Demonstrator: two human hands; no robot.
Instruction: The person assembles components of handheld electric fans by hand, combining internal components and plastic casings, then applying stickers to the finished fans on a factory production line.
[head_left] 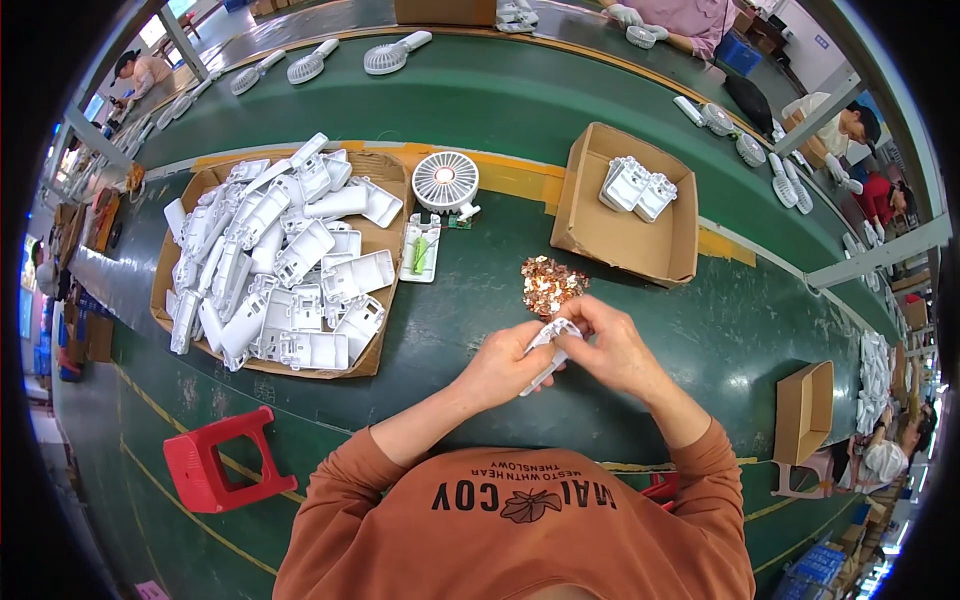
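My left hand (505,365) is closed around a white plastic handle shell (541,379), held tilted just above the green table near its front edge. My right hand (612,348) bends over the upper end of that shell, thumb and fingers pinched against it. Whether a small part sits between those fingertips is hidden. Just beyond my hands lies a heap of small copper-coloured metal pieces (550,285).
At left, a cardboard tray (392,300) is heaped with white shells. Beside it lie a round white fan (445,183) and an open shell with a green cell (420,250). Right, a cardboard box (625,245) holds a few shells. Fans line a green belt (480,105); co-workers sit beyond.
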